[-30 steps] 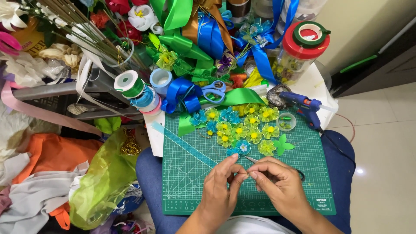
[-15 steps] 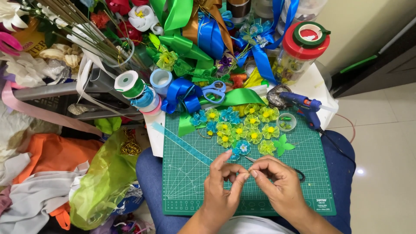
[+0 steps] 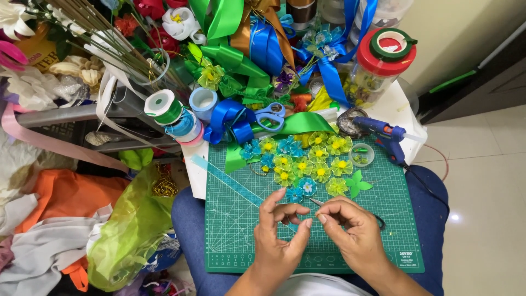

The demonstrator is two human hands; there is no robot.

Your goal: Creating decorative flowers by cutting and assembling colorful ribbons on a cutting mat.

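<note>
Over the near half of the green cutting mat, your left hand pinches something too small to make out. Your right hand grips small scissors, handles mostly hidden, just below the ribbon flowers.

A tall see-through jar with a red lid stands at two o'clock — small bright bits fill it. An orange package with a yellow label peeks out at ten o'clock, behind the flowers. A small white printed mark sits on the green mat's corner at five o'clock.
</note>
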